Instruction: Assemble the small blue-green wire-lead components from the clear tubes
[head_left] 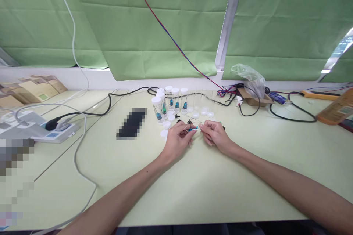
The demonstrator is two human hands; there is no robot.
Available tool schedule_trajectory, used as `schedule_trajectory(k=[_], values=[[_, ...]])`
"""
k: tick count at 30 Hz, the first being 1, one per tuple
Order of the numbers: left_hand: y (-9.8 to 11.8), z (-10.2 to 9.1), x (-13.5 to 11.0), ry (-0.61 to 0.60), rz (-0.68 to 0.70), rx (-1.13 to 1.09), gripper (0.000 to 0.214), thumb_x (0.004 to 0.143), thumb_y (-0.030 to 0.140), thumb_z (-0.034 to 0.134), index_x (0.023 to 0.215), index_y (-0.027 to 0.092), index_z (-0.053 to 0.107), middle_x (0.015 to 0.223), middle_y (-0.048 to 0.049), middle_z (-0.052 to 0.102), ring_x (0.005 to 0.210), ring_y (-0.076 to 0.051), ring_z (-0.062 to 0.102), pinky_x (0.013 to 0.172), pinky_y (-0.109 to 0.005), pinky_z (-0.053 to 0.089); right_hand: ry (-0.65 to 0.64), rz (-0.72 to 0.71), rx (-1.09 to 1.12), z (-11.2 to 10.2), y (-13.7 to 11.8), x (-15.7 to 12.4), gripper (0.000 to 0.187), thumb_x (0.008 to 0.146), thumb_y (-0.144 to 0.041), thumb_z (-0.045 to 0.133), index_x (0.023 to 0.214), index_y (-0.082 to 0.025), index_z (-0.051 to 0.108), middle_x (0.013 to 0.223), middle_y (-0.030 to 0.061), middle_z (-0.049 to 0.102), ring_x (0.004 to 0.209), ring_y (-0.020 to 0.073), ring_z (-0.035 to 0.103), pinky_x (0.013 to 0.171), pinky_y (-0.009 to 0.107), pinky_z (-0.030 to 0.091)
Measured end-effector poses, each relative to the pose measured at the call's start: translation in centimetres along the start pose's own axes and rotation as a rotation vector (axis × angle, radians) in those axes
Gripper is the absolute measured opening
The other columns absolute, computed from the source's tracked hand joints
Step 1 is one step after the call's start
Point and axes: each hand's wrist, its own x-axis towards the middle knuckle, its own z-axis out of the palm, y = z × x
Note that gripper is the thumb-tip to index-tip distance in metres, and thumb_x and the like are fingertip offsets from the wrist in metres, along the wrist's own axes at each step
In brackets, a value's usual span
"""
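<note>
My left hand (178, 136) is closed in a pinch around a small blue part (193, 129) with a thin, pale end. Close on its right, my right hand (216, 136) pinches at the tip of that pale end; what sits between its fingers is too small to name. Just behind the hands lie several small black parts (189, 121) with thin wires, partly covered by my fingers. Clear tubes with white caps (175, 99) stand behind, holding blue and green parts. Loose white caps (166, 125) lie beside my left hand.
More clear tubes (205, 101) stand at the back. A pixelated dark object (131, 123) lies left of the tubes. Further left is a white power strip (55, 132) with cables. On the right are a cardboard box (255, 99), a plastic bag (250, 77) and an orange object (338, 108).
</note>
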Motion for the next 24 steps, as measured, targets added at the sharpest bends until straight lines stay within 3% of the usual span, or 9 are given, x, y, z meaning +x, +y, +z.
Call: schedule_trajectory(k=[12,19,24], values=[[0.27,0.07,-0.04,0.016,0.033,0.043,0.017,0.083,0.035,0.065,0.082,0.019,0.070,0.080,-0.0004,0.052,0.048,-0.009,0.057,0.044,-0.025,0.051,-0.013,0.046,0.023,-0.08,-0.11,0.17,0.040,0.082,-0.049,0.066,0.061,-0.020,0.048,0.038,-0.0106,0.034,0.029,0.0055,0.031,0.032,0.020,0.016],[0.28,0.15,-0.01,0.056,0.002,0.072,0.020,0.083,0.037,0.065,0.090,0.019,0.069,0.081,-0.0014,0.058,0.048,-0.011,0.058,0.048,-0.026,0.049,0.103,-0.127,-0.182,0.15,0.20,-0.09,0.039,0.085,-0.048,0.063,0.064,-0.020,0.047,0.038,-0.0091,0.040,0.030,0.0068,0.035,0.036,0.021,0.024],[0.16,0.10,0.20,0.107,-0.048,0.016,0.021,0.081,0.038,0.065,0.087,0.018,0.065,0.079,-0.0033,0.064,0.049,-0.013,0.059,0.047,-0.026,0.049,0.172,-0.171,-0.254,0.12,0.39,-0.10,0.038,0.088,-0.049,0.058,0.066,-0.021,0.046,0.042,-0.0083,0.041,0.033,0.0087,0.039,0.038,0.023,0.029]])
